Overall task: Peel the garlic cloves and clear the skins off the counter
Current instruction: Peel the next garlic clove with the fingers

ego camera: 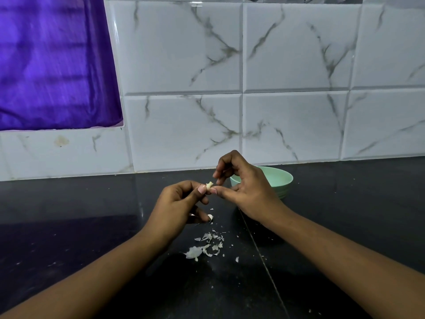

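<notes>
The garlic clove [209, 185], small and pale, was held up in the air above the table [92, 226], between the person's two hands. The left hand [181, 203] came at it from eight o'clock and pinched it between thumb and forefinger, the other fingers curled under. The right hand [243, 187] met it from three o'clock: its thumb tip lay against the clove and its fingers were curled in just above it, so both hands were closed on the one clove. Right at the lower fingertips of the left hand, at six o'clock from the clove, sat a white piece [210, 218]; whether it was clove or skin I could not tell.

Further down at six o'clock the skins [207, 246] lay scattered on the dark table in a loose patch of thin white flakes, with a few stray bits around it. At two o'clock from the clove, partly hidden behind the right hand, stood a pale green bowl [280, 178] near the tiled wall [184, 54]. A purple cloth [53, 65] hung at ten o'clock.
</notes>
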A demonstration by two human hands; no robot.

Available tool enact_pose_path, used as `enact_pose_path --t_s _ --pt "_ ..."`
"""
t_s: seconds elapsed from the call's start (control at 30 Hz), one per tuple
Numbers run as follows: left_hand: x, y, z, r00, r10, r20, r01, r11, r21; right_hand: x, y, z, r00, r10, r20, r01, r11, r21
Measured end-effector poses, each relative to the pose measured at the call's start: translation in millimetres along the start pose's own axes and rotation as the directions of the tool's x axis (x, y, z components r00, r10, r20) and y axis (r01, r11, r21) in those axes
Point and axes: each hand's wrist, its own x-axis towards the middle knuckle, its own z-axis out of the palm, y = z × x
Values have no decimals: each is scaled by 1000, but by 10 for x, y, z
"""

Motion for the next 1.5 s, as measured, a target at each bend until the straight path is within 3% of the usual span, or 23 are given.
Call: enact_pose_path --t_s 0.2,1.03,1.37,1.5 --pt "-10 3 24 998 -65 27 66 996 -58 -22 11 53 999 -6 41 7 999 -33" --pt "-15 1 -6 993 110 -47 -100 977 187 -16 9 30 1000 3 6 -3 999 -41" --pt "-33 14 -11 987 155 -50 -134 949 285 -11 -7 -21 996 -30 88 39 993 -108" --pt "-52 21 -3 977 210 -28 -180 894 410 18 -33 -95 979 -33 199 81 968 -236"
